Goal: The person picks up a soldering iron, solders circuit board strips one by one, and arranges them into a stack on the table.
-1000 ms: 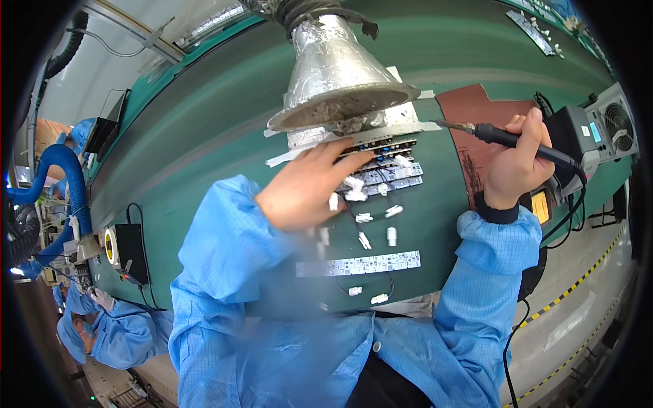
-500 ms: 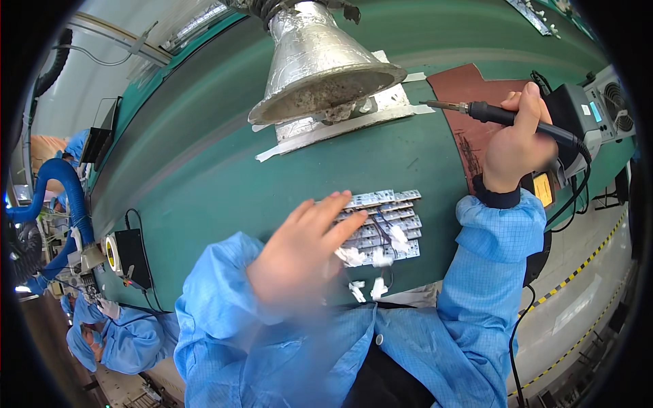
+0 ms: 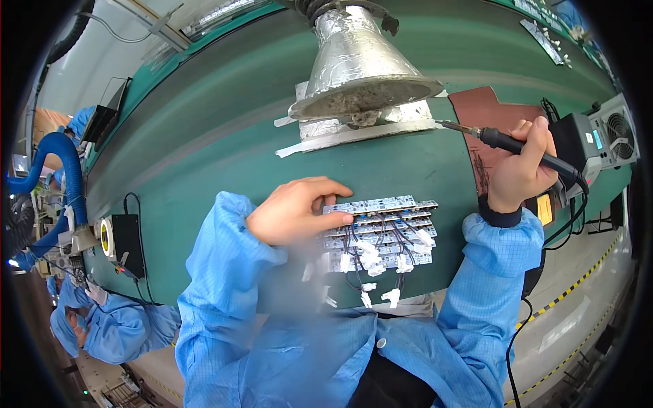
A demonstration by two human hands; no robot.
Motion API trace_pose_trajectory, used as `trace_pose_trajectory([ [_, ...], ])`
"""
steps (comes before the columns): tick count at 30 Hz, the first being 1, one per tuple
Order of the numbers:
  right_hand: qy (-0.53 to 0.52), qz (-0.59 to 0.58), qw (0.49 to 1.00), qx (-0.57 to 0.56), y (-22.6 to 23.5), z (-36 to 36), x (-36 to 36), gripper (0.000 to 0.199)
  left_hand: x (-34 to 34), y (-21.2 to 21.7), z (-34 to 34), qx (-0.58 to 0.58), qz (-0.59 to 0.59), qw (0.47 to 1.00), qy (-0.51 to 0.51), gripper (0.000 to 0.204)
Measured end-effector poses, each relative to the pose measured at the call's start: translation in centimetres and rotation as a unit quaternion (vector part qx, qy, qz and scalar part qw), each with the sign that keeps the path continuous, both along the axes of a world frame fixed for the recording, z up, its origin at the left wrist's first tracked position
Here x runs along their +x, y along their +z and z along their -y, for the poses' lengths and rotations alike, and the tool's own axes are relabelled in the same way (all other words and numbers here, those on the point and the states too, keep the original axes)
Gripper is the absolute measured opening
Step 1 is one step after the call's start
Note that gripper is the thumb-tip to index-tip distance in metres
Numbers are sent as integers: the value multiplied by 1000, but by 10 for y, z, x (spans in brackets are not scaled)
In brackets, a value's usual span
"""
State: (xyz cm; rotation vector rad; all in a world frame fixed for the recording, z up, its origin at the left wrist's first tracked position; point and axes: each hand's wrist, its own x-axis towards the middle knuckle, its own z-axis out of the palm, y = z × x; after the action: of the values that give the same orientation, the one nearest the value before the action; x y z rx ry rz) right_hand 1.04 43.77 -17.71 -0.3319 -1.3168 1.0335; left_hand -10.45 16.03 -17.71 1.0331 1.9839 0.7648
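Note:
My right hand (image 3: 520, 166) is closed around the dark handle of a soldering iron (image 3: 500, 139). The iron's metal tip points left, raised near the edge of a brown mat. At the left end of several stacked circuit board strips (image 3: 398, 258), my left hand (image 3: 296, 211) grips the farthest circuit board (image 3: 381, 205), thumb on the near side and fingers beyond it. Dark wires with white connectors (image 3: 371, 257) hang from the strips toward me. A blurred patch hides part of my left forearm and the connectors nearest it.
A foil-covered fume hood (image 3: 364, 64) hangs over a taped white plate (image 3: 360, 139) beyond the boards. The soldering station (image 3: 578, 143) and a yellow sponge (image 3: 544, 209) stand right, beside the brown mat (image 3: 493, 105). A black device (image 3: 129, 245) lies left. A co-worker (image 3: 115, 319) sits farther left.
My left hand has gone from lying spread over the boards to pinching the farthest strip's left end. More wires and connectors show. The view has shifted, and the iron stays in my right hand.

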Motion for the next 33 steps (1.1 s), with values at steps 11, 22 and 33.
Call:
trace_pose_trajectory([
  [11, 15, -64, 998, -16, 6, 8, 1, 37, -7, -25, -4, 136, 118, 972, 150, 26],
  [22, 199, 137, 935, 261, -4, 76, -1, 40, 0, -41, -6, 233, -192, 949, 88, 34],
  [33, 240, 180, 916, 267, -10, 80, -5, 34, 1, -40, -4, 227, -201, 950, 75, 33],
])
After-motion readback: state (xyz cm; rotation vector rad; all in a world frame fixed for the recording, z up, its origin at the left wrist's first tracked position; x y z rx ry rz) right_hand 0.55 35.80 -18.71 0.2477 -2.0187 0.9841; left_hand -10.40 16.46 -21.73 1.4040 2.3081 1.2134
